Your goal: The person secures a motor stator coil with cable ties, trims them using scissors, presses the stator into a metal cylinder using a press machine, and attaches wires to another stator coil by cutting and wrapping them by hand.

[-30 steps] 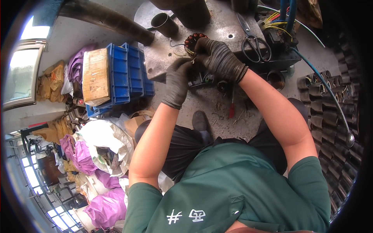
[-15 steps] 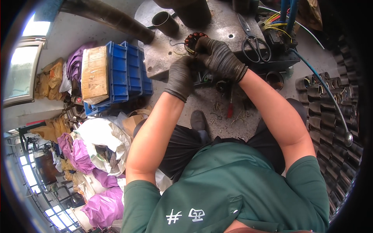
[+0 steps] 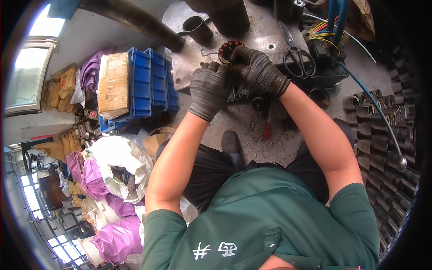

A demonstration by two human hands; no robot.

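Observation:
A ring-shaped motor stator (image 3: 225, 50) with reddish-brown windings sits near the front edge of the metal worktable (image 3: 189, 58). My right hand (image 3: 258, 67), in a dark grey striped glove, is closed at the stator's right side, its fingers bent over the rim. Close by on the lower left, my left hand (image 3: 209, 87) in a matching glove is curled shut, knuckles up; whatever it may hold is hidden. A thin grey lead (image 3: 209, 54) runs left from the stator. Black-handled scissors (image 3: 298, 56) lie on the tabletop to the right.
An open metal cylinder (image 3: 198, 30) stands behind the stator. Blue crates (image 3: 150, 83) with a cardboard box (image 3: 113, 85) are stacked at left. Below the table edge, a red-handled tool (image 3: 267, 132) shows among scraps. Several metal cylinders (image 3: 382, 135) are stacked at right.
My left hand has turned so its knuckles face up and has shifted slightly away from the stator. The right hand stays at the stator. The whole view has shifted slightly.

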